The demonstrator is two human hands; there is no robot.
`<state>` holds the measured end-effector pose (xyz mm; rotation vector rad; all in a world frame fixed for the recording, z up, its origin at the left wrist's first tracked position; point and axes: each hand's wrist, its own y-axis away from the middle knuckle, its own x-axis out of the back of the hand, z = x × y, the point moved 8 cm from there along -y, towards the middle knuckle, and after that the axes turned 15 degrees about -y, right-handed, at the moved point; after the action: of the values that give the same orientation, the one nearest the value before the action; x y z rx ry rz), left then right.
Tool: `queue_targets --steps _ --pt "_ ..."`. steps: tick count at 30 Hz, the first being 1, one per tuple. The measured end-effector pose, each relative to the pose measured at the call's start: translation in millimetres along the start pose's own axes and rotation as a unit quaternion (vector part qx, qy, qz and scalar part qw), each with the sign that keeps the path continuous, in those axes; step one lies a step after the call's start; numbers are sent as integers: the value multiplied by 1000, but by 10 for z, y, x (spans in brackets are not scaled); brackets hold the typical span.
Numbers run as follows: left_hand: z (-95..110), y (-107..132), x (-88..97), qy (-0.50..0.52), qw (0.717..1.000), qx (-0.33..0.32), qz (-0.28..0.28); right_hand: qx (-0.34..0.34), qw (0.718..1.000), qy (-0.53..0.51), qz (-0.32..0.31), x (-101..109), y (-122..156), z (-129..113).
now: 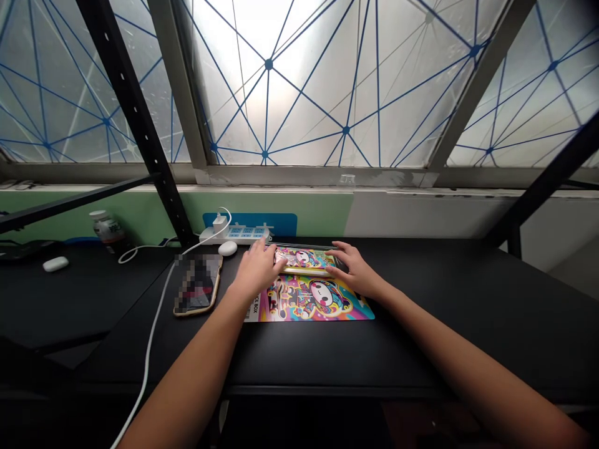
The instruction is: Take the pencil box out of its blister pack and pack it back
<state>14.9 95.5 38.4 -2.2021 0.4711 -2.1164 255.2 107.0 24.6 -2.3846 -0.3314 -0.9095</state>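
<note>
A colourful cartoon-printed pencil box [306, 259] lies on the black desk [421, 324], just behind a flat sheet [313, 299] with the same cartoon print. My left hand [257, 268] grips the box's left end, fingers curled over its edge. My right hand [355, 271] holds the box's right end, fingers bent around it. Both forearms reach in from the lower edge of the view.
A phone [197, 284] lies left of the sheet, with a white cable [154, 330] running off the desk. A white power strip [236, 234] with a charger, a white oval case [228, 248], a bottle [107, 229] and another white case [55, 264] stand further back and left.
</note>
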Motion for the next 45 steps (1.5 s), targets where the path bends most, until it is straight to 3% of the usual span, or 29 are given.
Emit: queue_targets --steps 6,11,14,17,23,28,33,40,45 --pt "438 -98 -85 22 997 -61 32 84 995 32 40 -65 47 -507" --pt "406 -128 -173 26 998 -60 24 163 976 21 -143 -584 265 -948" --pt "325 -119 -182 23 998 -47 18 139 964 6 -227 -805 374 -957" --pt "280 -115 -197 17 999 -36 9 77 961 -1 -265 -873 391 -806" --pt "248 -120 -233 15 999 -34 -4 43 964 -11 -263 -740 346 -710" --pt "232 -111 -206 23 999 -41 -6 50 979 -13 -196 -607 273 -792" --pt "226 -97 -182 26 999 -37 0 35 990 28 -136 -591 247 -710" --pt "186 -117 -141 30 999 -27 10 15 991 43 -123 -588 260 -725" --pt "143 -101 -87 36 999 -13 19 -6 991 19 -132 -334 240 -679"
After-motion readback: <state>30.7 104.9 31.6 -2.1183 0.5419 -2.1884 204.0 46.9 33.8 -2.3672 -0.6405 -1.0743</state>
